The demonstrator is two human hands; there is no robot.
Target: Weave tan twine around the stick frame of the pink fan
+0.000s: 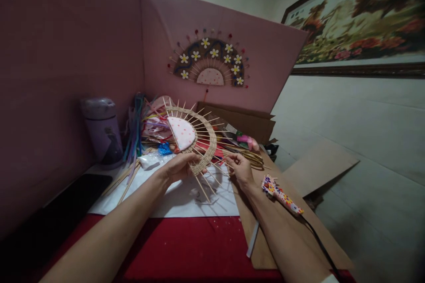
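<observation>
My left hand [182,169] is closed on the lower end of a half-round woven fan [211,138], held tilted above the table. Thin wooden sticks radiate from its white, pink-dotted half-disc [182,134], and a band of tan cord is woven through them. On the other side, my right hand [240,169] is pinched at the outer stick tips. What its fingertips hold, a stick or cord, is too small to make out. A flower-patterned glue gun [281,195] lies to the right of my right forearm.
White paper [159,205] and a brown board [255,252] cover part of the red tablecloth [179,247]. Behind are ribbons [134,128], loose sticks and a purple bottle [103,135]. A finished flowered fan [210,59] hangs pinned to the pink panel [265,53]. A black cable [320,241] trails right.
</observation>
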